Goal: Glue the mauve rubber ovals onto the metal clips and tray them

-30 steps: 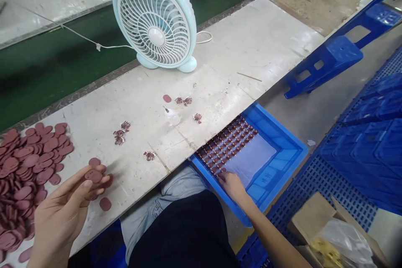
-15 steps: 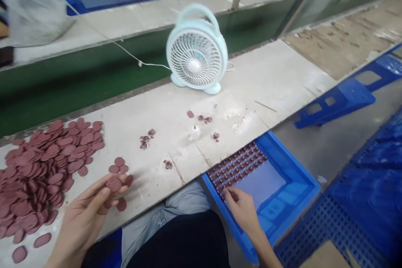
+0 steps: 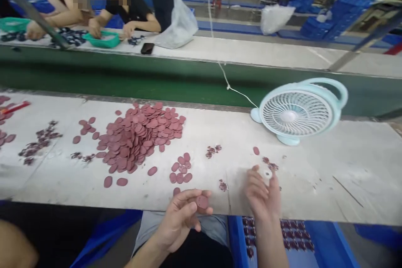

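Observation:
My left hand [image 3: 182,215] pinches a dark red oval disc [image 3: 202,202] between thumb and fingers, just over the near edge of the white worktop [image 3: 314,180]. My right hand [image 3: 263,192] reaches onto the worktop with fingers spread, fingertips at a small white round piece [image 3: 268,173] beside some tiny dark red parts [image 3: 270,164]. A big heap of the same red discs [image 3: 138,136] lies left of centre, with a loose few [image 3: 180,169] nearer my left hand. Below the table edge a blue tray [image 3: 314,247] holds rows of small red parts [image 3: 282,234].
A light blue desk fan [image 3: 298,111] stands at the right, its cord running back over the green conveyor belt [image 3: 157,77]. Across the belt, other people work at a second bench with green bowls [image 3: 103,39], a phone [image 3: 147,48] and plastic bags [image 3: 179,27]. More small parts [image 3: 37,144] lie far left.
The view swung up and left, showing the far bench. My right hand left the blue tray and rose onto the worktop. My left hand still holds a disc.

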### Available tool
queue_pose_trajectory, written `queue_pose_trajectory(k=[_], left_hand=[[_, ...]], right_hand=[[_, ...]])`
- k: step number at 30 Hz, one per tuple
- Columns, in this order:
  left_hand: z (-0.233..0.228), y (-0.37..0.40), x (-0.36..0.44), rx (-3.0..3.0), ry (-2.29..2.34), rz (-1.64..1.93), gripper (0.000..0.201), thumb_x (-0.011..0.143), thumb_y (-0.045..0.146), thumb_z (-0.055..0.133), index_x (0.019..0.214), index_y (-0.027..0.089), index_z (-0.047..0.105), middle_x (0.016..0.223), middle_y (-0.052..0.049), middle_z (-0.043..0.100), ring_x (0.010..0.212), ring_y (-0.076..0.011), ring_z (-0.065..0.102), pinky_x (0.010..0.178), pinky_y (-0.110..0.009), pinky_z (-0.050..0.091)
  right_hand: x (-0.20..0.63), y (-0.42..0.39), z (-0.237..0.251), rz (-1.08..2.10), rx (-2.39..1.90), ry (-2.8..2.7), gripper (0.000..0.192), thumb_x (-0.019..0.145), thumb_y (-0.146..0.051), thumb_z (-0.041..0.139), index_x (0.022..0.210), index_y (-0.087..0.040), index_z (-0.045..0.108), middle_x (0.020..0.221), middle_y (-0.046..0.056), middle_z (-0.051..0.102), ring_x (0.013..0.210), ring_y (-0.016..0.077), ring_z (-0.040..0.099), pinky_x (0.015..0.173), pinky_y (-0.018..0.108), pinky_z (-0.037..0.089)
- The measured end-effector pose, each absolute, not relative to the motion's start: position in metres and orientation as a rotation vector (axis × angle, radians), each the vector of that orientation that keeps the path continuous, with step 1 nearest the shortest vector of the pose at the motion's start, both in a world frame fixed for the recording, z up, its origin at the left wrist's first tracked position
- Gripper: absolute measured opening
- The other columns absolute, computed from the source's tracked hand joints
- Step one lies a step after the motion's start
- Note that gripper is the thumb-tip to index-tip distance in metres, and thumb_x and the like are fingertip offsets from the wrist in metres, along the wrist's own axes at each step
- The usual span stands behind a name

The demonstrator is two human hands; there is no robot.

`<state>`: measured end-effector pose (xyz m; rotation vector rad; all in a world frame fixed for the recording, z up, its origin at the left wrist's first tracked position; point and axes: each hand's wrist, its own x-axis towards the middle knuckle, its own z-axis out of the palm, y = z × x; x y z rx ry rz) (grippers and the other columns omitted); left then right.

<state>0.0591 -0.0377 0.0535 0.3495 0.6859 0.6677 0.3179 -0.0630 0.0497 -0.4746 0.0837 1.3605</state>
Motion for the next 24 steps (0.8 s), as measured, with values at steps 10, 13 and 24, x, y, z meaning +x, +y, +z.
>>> queue_pose_trajectory(k=[10,13,24], left_hand=[[0.058,-0.033,0.061,0.176,0.589,0.670,0.028,0.078,0.024,0.084,0.105,0.024,0.079,0.120,-0.013,0.076,0.101,-0.0242,0.075,0.067,-0.021,0.058],[0.059,-0.032,0.059,0.157,0.545,0.686,0.028,0.078,0.025,0.083,0.106,0.024,0.079,0.115,-0.012,0.078,0.088,-0.0199,0.076,0.070,-0.022,0.058],[0.057,-0.029,0.054,0.161,0.508,0.684,0.030,0.079,0.025,0.084,0.108,0.020,0.079,0.112,-0.012,0.078,0.085,-0.0173,0.074,0.071,-0.021,0.058]], right_hand=[[0.195,-0.080,0.098,0.816,-1.349,-0.518,0.032,0.084,-0.047,0.076,0.107,-0.030,0.061,0.068,0.001,0.066,0.047,0.0220,0.060,0.038,0.035,0.047],[0.175,-0.069,0.099,0.558,-1.442,-0.661,0.029,0.085,-0.044,0.074,0.106,-0.029,0.062,0.069,0.003,0.067,0.050,0.0249,0.062,0.045,0.041,0.051],[0.161,-0.052,0.105,0.358,-1.536,-0.653,0.022,0.079,-0.029,0.073,0.096,-0.019,0.063,0.065,0.003,0.068,0.043,0.0222,0.061,0.044,0.036,0.046]])
